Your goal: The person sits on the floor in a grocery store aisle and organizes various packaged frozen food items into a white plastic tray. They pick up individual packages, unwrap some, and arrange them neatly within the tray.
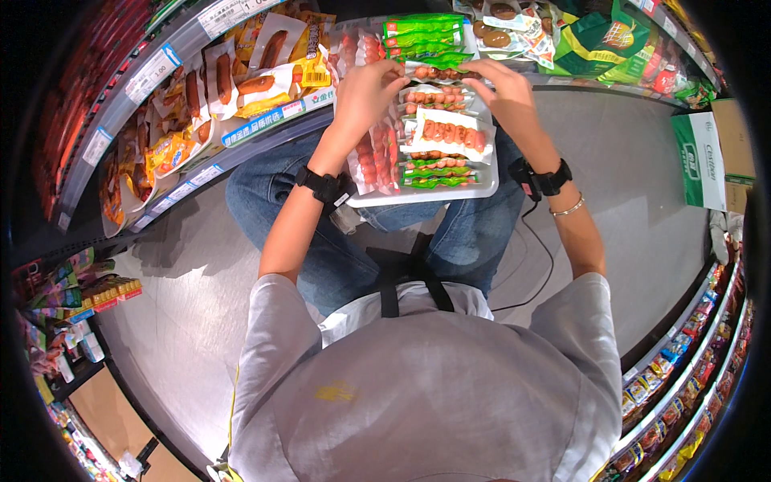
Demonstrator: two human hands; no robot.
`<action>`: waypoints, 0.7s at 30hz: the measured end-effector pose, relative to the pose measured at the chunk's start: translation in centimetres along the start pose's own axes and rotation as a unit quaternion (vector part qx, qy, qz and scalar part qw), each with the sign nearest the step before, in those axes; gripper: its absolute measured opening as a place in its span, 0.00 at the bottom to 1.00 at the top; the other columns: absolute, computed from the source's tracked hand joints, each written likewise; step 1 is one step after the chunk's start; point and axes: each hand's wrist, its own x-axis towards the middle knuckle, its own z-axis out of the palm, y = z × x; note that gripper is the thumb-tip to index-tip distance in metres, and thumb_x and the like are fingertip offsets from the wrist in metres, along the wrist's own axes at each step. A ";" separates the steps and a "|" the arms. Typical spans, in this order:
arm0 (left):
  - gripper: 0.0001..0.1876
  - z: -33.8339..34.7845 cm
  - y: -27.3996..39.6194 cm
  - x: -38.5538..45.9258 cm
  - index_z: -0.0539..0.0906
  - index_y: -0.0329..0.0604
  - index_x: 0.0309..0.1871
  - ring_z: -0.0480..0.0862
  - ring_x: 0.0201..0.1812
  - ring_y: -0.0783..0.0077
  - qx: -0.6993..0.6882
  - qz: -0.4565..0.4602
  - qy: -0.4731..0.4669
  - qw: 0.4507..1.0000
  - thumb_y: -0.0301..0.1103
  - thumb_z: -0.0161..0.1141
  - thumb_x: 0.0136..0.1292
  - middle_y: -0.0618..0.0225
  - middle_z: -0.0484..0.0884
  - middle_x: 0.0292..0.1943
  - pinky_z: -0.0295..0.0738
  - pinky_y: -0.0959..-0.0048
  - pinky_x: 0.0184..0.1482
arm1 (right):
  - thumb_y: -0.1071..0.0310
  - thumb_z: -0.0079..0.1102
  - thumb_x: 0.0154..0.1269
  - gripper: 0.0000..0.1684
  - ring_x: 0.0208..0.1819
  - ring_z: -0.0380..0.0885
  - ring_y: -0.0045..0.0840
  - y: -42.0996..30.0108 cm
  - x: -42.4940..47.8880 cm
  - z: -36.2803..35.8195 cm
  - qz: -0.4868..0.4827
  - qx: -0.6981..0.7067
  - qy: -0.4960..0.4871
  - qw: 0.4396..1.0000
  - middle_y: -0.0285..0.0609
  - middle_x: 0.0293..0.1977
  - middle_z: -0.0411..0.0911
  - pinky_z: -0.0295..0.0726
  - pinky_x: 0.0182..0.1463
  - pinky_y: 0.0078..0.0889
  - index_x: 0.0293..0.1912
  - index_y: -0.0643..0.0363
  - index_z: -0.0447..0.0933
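Observation:
A white plastic tray (489, 188) sits over my knees, filled with rows of small vacuum packs of sausages. Between my left hand (374, 90) and my right hand (503, 90) is a clear pack of browned sausages (440, 73); each hand pinches one end of it. Green packs (424, 36) stand in a row just beyond. Closer to me, a white-backed sausage pack (453, 137) lies flat across upright packs. Red-tinted packs (368, 159) fill the tray's left side, partly covered by my left forearm.
At left, a shelf bin (259, 128) holds yellow sausage packs (265, 84). Bagged snacks (608, 45) lie on the shelf at far right. Cartons (702, 159) stand on the grey floor (626, 150). Lower right has more stocked shelves (668, 361). A black cable (549, 253) hangs from my right wristband.

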 end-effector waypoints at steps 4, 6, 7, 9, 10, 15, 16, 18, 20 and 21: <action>0.10 -0.7 0.7 -0.1 0.86 0.42 0.35 0.85 0.33 0.52 0.052 -0.023 -0.074 0.996 0.40 0.65 0.59 0.59 0.86 0.29 0.78 0.62 0.35 | 0.65 0.62 0.63 0.12 0.41 0.80 0.37 -0.3 0.0 -0.4 -0.021 0.018 -0.013 1.000 0.37 0.44 0.79 0.80 0.43 0.35 0.47 0.55 0.80; 0.11 -0.4 0.5 -0.5 0.85 0.38 0.34 0.84 0.27 0.56 0.058 -0.004 -0.033 0.998 0.38 0.67 0.59 0.56 0.84 0.26 0.77 0.66 0.31 | 0.64 0.61 0.64 0.12 0.41 0.80 0.35 -0.7 -0.3 -0.4 -0.004 0.006 -0.025 1.000 0.36 0.45 0.79 0.80 0.42 0.34 0.47 0.55 0.79; 0.11 -0.4 0.4 -0.7 0.85 0.36 0.34 0.84 0.24 0.59 0.061 0.005 -0.012 0.998 0.37 0.68 0.59 0.55 0.84 0.24 0.76 0.68 0.29 | 0.64 0.60 0.64 0.12 0.41 0.80 0.35 -0.9 -0.4 -0.3 0.004 0.001 -0.031 1.000 0.35 0.45 0.78 0.80 0.42 0.34 0.47 0.54 0.79; 0.10 -0.7 0.5 -0.8 0.85 0.36 0.34 0.84 0.26 0.58 0.076 0.012 -0.031 0.997 0.35 0.68 0.60 0.54 0.83 0.24 0.77 0.67 0.30 | 0.64 0.59 0.65 0.11 0.40 0.80 0.34 -0.8 -0.7 0.0 -0.042 -0.044 -0.010 0.998 0.35 0.44 0.79 0.81 0.39 0.32 0.47 0.52 0.80; 0.10 -0.8 0.7 -0.9 0.84 0.35 0.35 0.85 0.27 0.60 0.089 0.019 -0.043 0.995 0.34 0.67 0.60 0.54 0.84 0.25 0.78 0.68 0.31 | 0.64 0.59 0.65 0.11 0.40 0.80 0.34 -0.8 -1.0 0.2 -0.047 -0.055 -0.002 0.997 0.35 0.44 0.79 0.81 0.39 0.31 0.47 0.52 0.80; 0.12 0.3 -0.9 -0.8 0.81 0.29 0.43 0.88 0.33 0.69 -0.054 0.027 -0.088 0.994 0.29 0.66 0.62 0.55 0.87 0.30 0.81 0.72 0.38 | 0.66 0.62 0.63 0.12 0.40 0.81 0.36 0.7 -1.7 0.5 -0.020 -0.016 0.027 0.999 0.36 0.44 0.81 0.81 0.41 0.32 0.47 0.52 0.80; 0.13 0.4 -1.2 -0.7 0.79 0.28 0.45 0.88 0.35 0.70 -0.076 0.017 -0.107 0.991 0.29 0.66 0.62 0.55 0.87 0.32 0.82 0.73 0.39 | 0.66 0.62 0.63 0.12 0.40 0.81 0.37 0.7 -1.6 0.2 -0.015 -0.004 0.015 1.000 0.36 0.44 0.81 0.81 0.41 0.32 0.47 0.52 0.80; 0.16 0.4 -1.1 -0.8 0.79 0.26 0.46 0.88 0.35 0.72 -0.079 -0.003 -0.136 0.988 0.31 0.66 0.62 0.55 0.88 0.32 0.81 0.74 0.39 | 0.67 0.63 0.62 0.13 0.41 0.81 0.38 0.6 -1.4 0.0 -0.007 0.010 0.000 1.000 0.37 0.44 0.81 0.81 0.42 0.33 0.47 0.53 0.80; 0.19 -0.5 0.6 -0.3 0.79 0.27 0.46 0.88 0.33 0.72 -0.045 -0.021 -0.159 0.986 0.36 0.68 0.62 0.56 0.88 0.30 0.80 0.73 0.36 | 0.67 0.63 0.62 0.13 0.41 0.81 0.39 0.4 -1.1 0.0 0.000 0.011 -0.005 1.000 0.38 0.44 0.81 0.81 0.42 0.34 0.47 0.53 0.80; 0.20 -0.8 1.0 -0.1 0.79 0.27 0.45 0.88 0.32 0.72 -0.026 -0.029 -0.169 0.985 0.38 0.69 0.61 0.56 0.88 0.30 0.80 0.73 0.35 | 0.67 0.63 0.62 0.13 0.41 0.81 0.39 0.4 -1.0 0.1 -0.004 0.007 0.000 1.000 0.38 0.43 0.81 0.81 0.42 0.34 0.47 0.53 0.80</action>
